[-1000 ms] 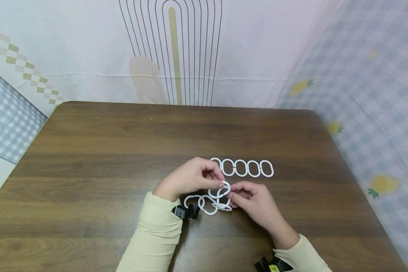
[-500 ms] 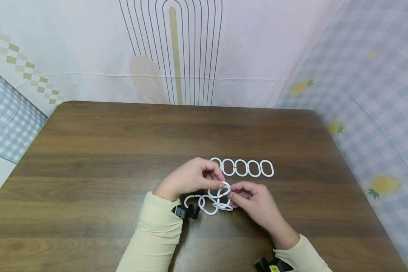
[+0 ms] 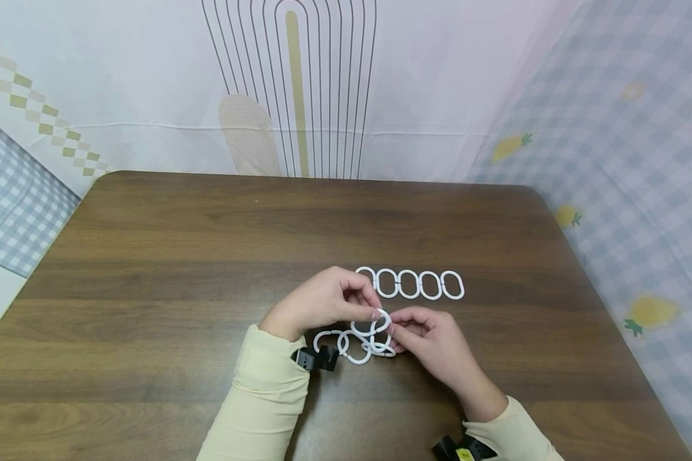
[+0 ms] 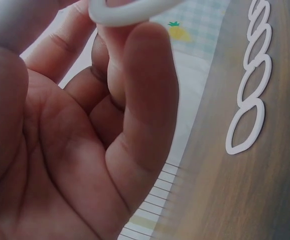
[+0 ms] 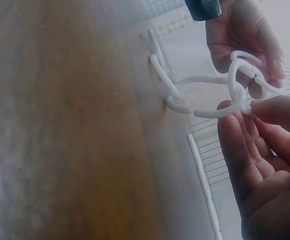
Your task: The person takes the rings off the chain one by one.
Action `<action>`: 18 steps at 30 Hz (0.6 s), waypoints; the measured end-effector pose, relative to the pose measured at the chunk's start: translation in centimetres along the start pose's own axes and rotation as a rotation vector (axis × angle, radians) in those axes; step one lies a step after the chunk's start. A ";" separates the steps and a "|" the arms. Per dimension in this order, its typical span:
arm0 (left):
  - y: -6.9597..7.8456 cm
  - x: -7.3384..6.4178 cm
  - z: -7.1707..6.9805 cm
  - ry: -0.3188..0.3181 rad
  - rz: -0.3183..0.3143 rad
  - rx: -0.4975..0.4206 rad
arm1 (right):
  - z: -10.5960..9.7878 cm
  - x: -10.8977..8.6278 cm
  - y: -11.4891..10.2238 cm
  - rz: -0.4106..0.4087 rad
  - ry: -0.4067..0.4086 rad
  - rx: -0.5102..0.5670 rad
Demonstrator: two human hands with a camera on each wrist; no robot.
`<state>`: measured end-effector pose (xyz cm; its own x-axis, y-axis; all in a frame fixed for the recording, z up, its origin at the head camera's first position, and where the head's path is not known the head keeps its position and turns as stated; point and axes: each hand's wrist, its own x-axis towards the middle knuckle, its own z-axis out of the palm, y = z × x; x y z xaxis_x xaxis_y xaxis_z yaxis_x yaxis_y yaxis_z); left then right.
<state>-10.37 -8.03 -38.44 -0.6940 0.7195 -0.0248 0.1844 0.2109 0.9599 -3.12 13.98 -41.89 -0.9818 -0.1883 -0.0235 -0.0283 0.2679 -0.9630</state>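
My left hand (image 3: 325, 303) pinches a white oval plastic ring (image 4: 120, 21) between thumb and fingers. Opposite it, my right hand (image 3: 432, 338) pinches part of a linked ring at thumb and fingertips. Several more white rings hang together from there as a chain (image 5: 204, 78), its loose end trailing onto the table to the left. The rings overlap near the fingertips. Whether the left hand's ring is hooked through the right hand's one is hard to tell. Parts of the held rings are hidden behind the fingers.
Behind the hands, a row of white oval rings (image 3: 398, 284) lies flat on the brown wooden table (image 3: 179, 256), its left end partly covered by the left hand. A patterned cloth (image 3: 427, 83) hangs beyond the table's far edge. Each wrist wears a black camera (image 3: 317, 359).
The chain has shifted very slightly to the right, and the ring at the left fingertips sits a touch lower. Both hands stay almost in place.
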 end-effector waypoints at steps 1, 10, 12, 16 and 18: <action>0.0 0.0 0.0 -0.002 0.002 0.001 | 0.0 0.0 0.0 0.001 0.001 -0.001; -0.1 0.1 0.0 -0.011 0.008 0.014 | 0.0 0.0 0.1 0.008 0.000 0.012; -0.1 0.1 0.0 -0.012 0.010 0.012 | 0.0 0.1 0.1 0.009 0.001 0.014; -0.1 0.1 0.0 -0.013 0.015 0.008 | 0.0 0.1 0.1 0.015 0.001 0.023; -0.1 0.1 0.0 -0.013 0.017 0.009 | 0.0 0.1 0.1 0.018 0.001 0.026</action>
<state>-10.44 -7.96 -38.54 -0.6816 0.7316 -0.0121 0.2026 0.2047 0.9576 -3.18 14.02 -42.00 -0.9823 -0.1830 -0.0407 -0.0058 0.2465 -0.9691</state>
